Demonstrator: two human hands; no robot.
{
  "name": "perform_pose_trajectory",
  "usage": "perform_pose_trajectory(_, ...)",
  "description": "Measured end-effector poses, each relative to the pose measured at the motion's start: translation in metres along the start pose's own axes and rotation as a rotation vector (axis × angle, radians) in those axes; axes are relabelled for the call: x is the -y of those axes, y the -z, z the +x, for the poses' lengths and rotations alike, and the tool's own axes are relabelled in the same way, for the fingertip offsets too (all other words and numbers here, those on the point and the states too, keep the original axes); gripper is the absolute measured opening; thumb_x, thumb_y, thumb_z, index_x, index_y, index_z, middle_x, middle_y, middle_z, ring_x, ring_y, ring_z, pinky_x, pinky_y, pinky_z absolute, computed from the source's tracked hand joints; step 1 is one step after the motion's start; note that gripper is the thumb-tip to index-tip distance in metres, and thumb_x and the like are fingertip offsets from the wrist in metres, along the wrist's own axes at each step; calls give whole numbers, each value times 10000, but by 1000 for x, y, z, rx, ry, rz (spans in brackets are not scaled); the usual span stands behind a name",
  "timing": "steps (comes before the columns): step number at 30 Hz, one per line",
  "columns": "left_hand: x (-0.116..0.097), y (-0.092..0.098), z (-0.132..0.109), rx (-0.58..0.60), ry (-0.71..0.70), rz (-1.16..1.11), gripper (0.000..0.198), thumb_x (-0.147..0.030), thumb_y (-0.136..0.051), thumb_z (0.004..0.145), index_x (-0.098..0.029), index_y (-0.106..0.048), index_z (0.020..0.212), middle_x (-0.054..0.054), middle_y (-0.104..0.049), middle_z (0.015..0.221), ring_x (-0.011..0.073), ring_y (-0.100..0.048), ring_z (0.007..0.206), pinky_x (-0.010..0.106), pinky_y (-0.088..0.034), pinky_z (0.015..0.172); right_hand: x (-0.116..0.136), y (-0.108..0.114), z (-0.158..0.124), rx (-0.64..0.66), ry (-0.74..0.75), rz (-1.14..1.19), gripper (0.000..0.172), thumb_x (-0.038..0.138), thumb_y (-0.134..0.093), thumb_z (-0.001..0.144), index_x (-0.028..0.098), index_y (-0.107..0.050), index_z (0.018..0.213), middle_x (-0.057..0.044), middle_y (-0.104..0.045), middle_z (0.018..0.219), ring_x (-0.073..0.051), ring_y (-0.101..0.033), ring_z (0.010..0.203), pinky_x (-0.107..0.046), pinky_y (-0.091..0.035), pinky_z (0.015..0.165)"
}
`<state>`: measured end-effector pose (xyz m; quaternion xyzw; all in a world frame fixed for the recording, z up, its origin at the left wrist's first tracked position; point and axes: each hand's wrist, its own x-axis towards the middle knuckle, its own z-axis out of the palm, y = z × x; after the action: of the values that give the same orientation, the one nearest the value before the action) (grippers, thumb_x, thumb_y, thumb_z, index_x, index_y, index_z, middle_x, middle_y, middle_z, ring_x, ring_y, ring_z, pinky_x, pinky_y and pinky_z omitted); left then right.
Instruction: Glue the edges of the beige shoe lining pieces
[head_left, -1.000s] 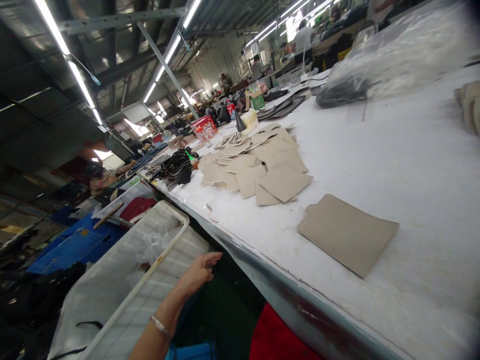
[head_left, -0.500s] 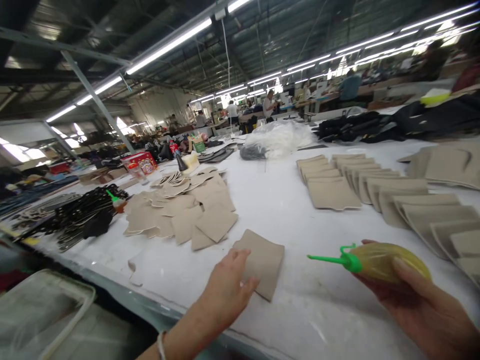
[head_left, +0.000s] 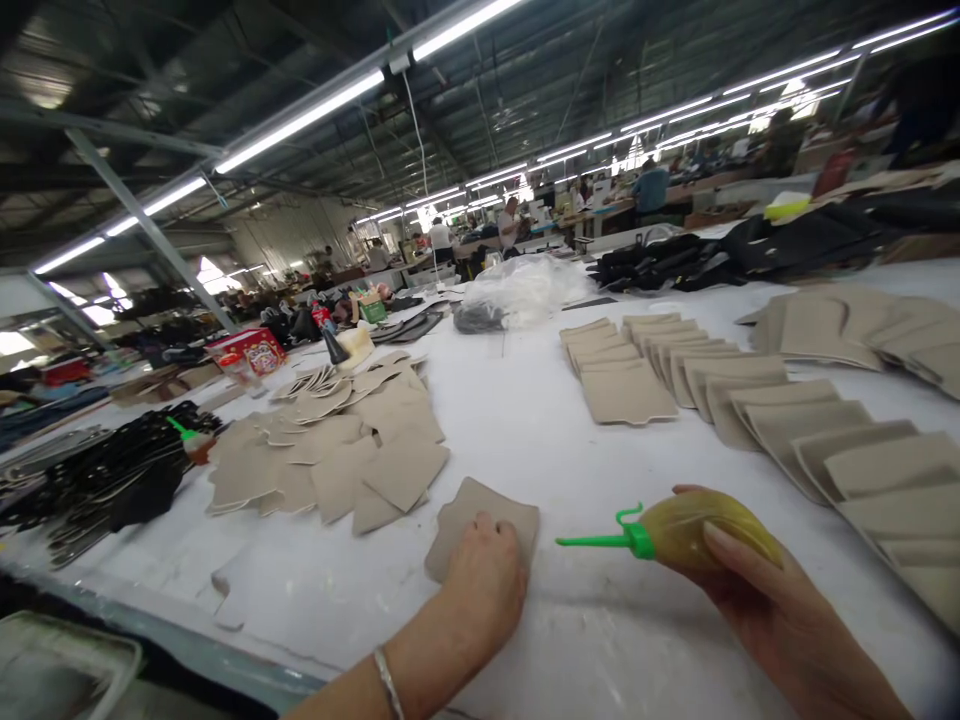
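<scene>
A single beige sheet piece (head_left: 459, 530) lies flat on the white table in front of me. My left hand (head_left: 487, 575) is over its right part, fingers curled down onto it; the fingertips are partly hidden. In my right hand (head_left: 739, 570) is a soft squeeze bottle (head_left: 701, 525) of yellowish liquid, held on its side. Its green nozzle (head_left: 600, 541) points left toward the piece, above the table and apart from it. To the left is a loose heap of similar beige pieces (head_left: 330, 450).
Overlapping rows of beige pieces (head_left: 720, 375) spread over the right side. Clear plastic film (head_left: 525, 290) and black material (head_left: 675, 260) lie at the back. Another green-tipped bottle (head_left: 196, 442) rests by dark strips (head_left: 112, 480). Below the table edge is a pale bin (head_left: 67, 665).
My left hand has moved onto the beige piece's right part, its fingers now curled, and the piece has turned slightly. The bottle stays in my right hand, nearer the piece. The view has shifted right.
</scene>
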<state>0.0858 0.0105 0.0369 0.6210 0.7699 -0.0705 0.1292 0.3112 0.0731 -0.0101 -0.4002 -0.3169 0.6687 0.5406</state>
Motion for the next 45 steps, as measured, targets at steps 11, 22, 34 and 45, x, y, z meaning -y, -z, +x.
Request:
perform_pose_trajectory(11,-12,7,11,19,-82,108,277,-174,-511,795,-112,-643,1030,178,-651,1042,287,-639,933,400,-510,822,-1,3,2,10,82,-25,615,455,-851,611,220,-615,1127,-71,-680,1001,-252,-642,890,-276,-582,712)
perform_pose_trajectory(22,15,9,18,-48,-178,42,300,-147,-442,786,-199,-666,979,99,-712,999,253,-654,931,365,-500,826,-12,-13,-12,81,473,-550,522,480,-767,742,264,-563,1170,-41,-600,1209,-244,-596,1053,-256,-482,891)
perform_pose_trajectory(34,40,-6,27,-52,-382,-225,551,-153,-414,786,-337,-572,1280,19,-713,1079,231,-648,981,314,-483,819,-4,-37,-2,225,797,-1014,452,445,-697,832,297,-521,1221,-16,-594,1171,-219,-620,979,-290,-498,877)
perform_pose_trajectory(45,42,-2,32,8,-390,-331,567,-133,-426,774,-347,-587,1273,-27,-689,1159,215,-623,1047,306,-461,905,-6,-41,-5,252,780,-1045,410,445,-663,862,294,-495,1204,-37,-583,1116,-226,-605,920,-321,-501,815)
